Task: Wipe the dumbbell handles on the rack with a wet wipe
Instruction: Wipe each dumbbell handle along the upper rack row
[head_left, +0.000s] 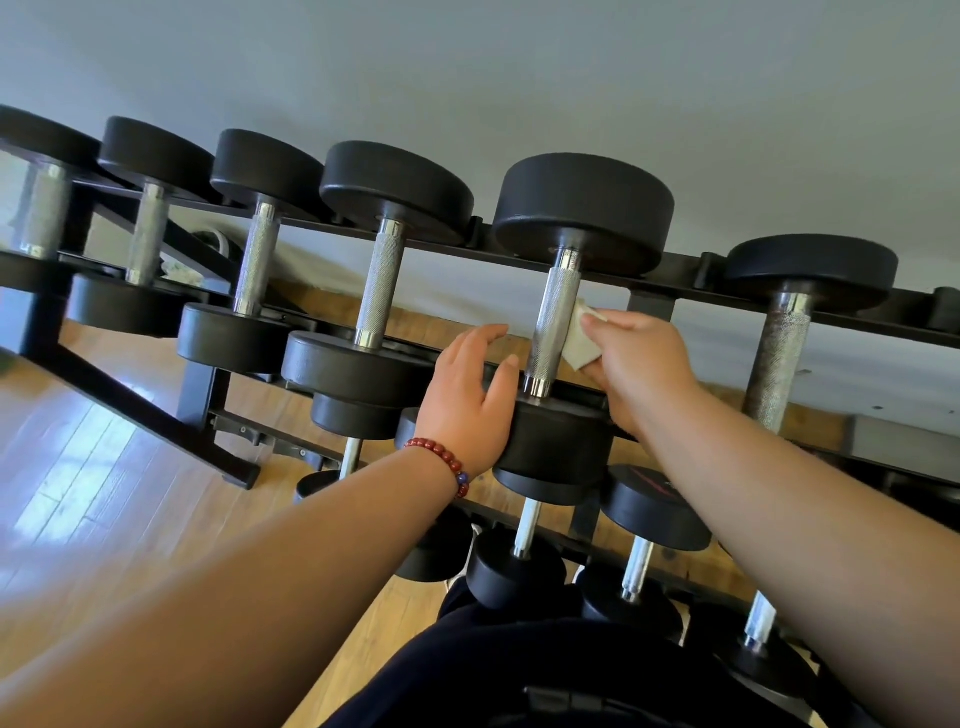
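Note:
A black rack (691, 288) carries a row of black dumbbells with knurled steel handles. My right hand (641, 358) pinches a folded white wet wipe (582, 340) and holds it against the right side of one dumbbell handle (553, 322) in the top row. My left hand (470, 400), with a red bead bracelet at the wrist, rests with relaxed fingers on the near black head (558, 441) of that same dumbbell, just left of the handle.
More dumbbells sit to the left (379, 283) and right (779, 353) on the top row, smaller ones on the lower tiers (639, 564). A grey wall stands behind the rack and a wooden floor (104, 467) lies at the left.

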